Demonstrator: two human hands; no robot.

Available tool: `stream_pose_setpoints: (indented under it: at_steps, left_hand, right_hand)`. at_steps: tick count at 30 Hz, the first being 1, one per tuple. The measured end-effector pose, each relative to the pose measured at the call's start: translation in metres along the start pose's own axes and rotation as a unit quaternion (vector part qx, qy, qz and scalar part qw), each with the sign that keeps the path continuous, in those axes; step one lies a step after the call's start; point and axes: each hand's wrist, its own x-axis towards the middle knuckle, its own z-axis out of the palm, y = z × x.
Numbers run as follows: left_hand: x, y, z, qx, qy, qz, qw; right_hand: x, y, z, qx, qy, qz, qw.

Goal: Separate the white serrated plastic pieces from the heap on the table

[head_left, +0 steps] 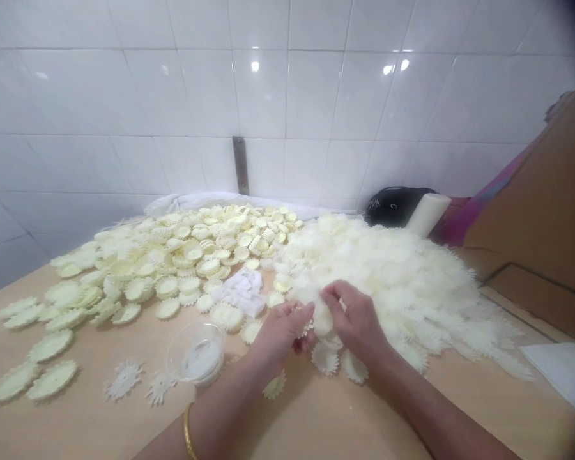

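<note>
Hands (282,329) (359,322) apparently grip a pale, tooth-edged disc (306,328).

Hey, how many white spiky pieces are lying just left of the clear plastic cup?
2. One white piece lies farther left of the clear cup; the other white piece lies close by its near left side. Any beneath the cup would be hidden.

A single camera, worn on the person's head, looked forward and down from the near side of the table (326,428). It sat close above the work, with the left hand (280,329) and the right hand (359,319) near the middle of its view. Wide in reach, it faced the tiled wall (311,96) on the far side almost squarely.
</note>
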Motion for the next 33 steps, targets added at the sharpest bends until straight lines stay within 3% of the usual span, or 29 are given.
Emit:
stream_pose_setpoints:
  at_steps: [3, 5, 8, 12, 17, 21, 28, 33]
  left_hand:
    - [0.002, -0.001, -0.001, -0.014, 0.025, -0.015, 0.999]
    - [0.002, 0.000, 0.000, -0.043, 0.032, -0.029, 0.998]
    - [0.001, 0.003, 0.002, -0.102, 0.015, -0.041, 0.994]
    - [0.001, 0.005, 0.004, -0.115, 0.014, -0.046, 0.992]
    - [0.002, 0.002, 0.004, -0.089, 0.017, -0.029, 0.995]
    - [0.001, 0.001, 0.002, -0.054, -0.011, 0.000, 0.998]
    - [-0.004, 0.001, 0.001, 0.023, 0.008, 0.035, 0.999]
    - [-0.002, -0.001, 0.001, 0.041, 0.036, 0.036, 0.998]
  right_hand:
    - [0.006, 0.014, -0.006, -0.132, 0.108, -0.034, 0.985]
    - [0.009, 0.023, -0.010, -0.224, 0.142, -0.055, 0.963]
    - [0.010, 0.027, -0.010, -0.282, 0.147, -0.073, 0.945]
    - [0.005, 0.019, -0.005, -0.229, 0.134, -0.084, 0.961]
    - [0.000, 0.004, -0.002, -0.073, 0.051, -0.062, 0.994]
    - [-0.002, -0.005, -0.003, 0.048, -0.044, -0.026, 0.998]
    - [0.000, -0.011, -0.007, 0.150, -0.168, 0.079, 0.971]
    - [-0.001, -0.015, -0.008, 0.261, -0.239, 0.084, 0.931]
